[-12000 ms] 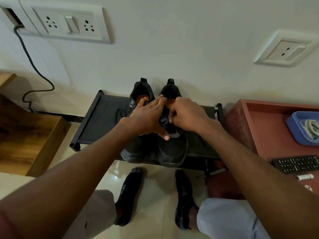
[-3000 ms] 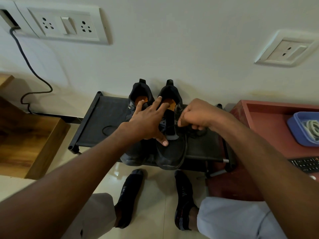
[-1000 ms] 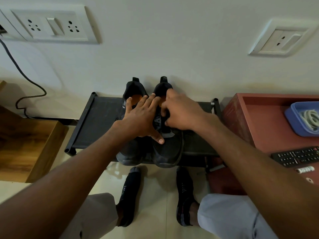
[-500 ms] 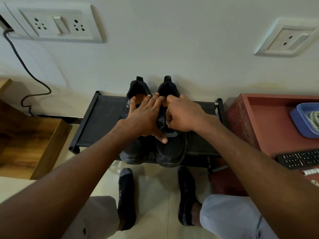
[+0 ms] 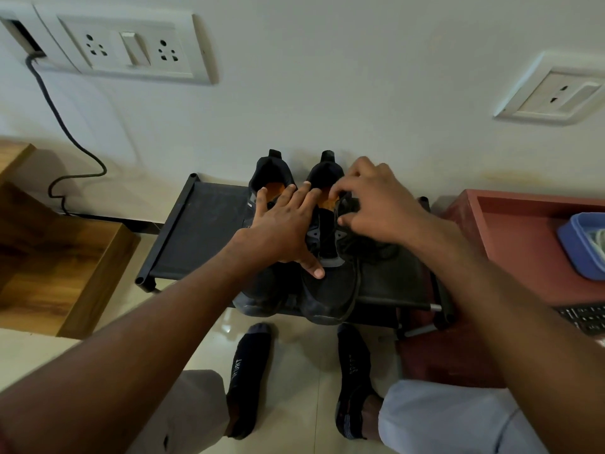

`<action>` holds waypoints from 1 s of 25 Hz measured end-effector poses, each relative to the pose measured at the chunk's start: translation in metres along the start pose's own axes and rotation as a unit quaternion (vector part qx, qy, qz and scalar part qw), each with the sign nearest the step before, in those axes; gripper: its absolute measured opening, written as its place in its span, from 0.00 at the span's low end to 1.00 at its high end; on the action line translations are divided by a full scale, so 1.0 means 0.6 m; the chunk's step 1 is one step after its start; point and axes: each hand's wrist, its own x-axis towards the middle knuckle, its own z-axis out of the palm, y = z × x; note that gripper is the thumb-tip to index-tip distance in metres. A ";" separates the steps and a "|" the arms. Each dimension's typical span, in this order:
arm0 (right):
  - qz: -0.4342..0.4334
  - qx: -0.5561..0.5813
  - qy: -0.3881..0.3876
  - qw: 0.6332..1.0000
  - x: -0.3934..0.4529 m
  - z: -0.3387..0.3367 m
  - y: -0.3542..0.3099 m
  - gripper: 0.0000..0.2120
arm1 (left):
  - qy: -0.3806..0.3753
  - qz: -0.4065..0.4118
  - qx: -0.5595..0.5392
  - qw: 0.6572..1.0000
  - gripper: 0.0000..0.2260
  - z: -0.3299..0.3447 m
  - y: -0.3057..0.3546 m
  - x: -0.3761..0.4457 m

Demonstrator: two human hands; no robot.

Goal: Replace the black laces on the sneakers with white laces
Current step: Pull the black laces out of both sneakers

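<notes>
Two black sneakers [image 5: 294, 257] are sitting on a low rack [image 5: 203, 231]; the left hand [image 5: 281, 231] is pressing flat across them; the right hand [image 5: 376, 204] is pinching a black lace [image 5: 370, 247] beside them; a snagging eyelet could tip the sneaker.

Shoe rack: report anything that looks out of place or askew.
A loose heap of black lace lies on the rack beside the right sneaker, whose eyelets look unlaced. Both toes overhang the front edge.

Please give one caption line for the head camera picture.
Left hand presses black sneakers on a rack; right hand works at the laces.
</notes>
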 end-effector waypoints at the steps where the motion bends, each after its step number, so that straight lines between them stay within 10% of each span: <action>1: -0.023 -0.036 -0.006 0.999 -0.001 0.011 -0.016 0.14 | 0.002 0.000 0.000 1.000 0.68 0.000 0.000 0.000; 7: -0.032 -0.046 -0.028 0.998 0.008 0.054 -0.038 0.07 | 0.003 0.001 -0.001 1.000 0.68 0.002 -0.004 -0.002; 12: 0.165 0.095 0.240 0.952 0.005 -0.035 0.033 0.02 | 0.007 0.004 -0.002 1.000 0.68 0.000 -0.004 -0.004; 20: -0.065 -0.043 -0.031 0.996 -0.005 0.033 -0.040 0.08 | 0.005 0.002 0.009 1.000 0.67 -0.001 -0.004 -0.005; 25: 0.106 0.040 0.140 0.984 0.008 0.018 -0.030 0.05 | 0.006 -0.001 0.003 1.000 0.68 -0.001 -0.005 -0.005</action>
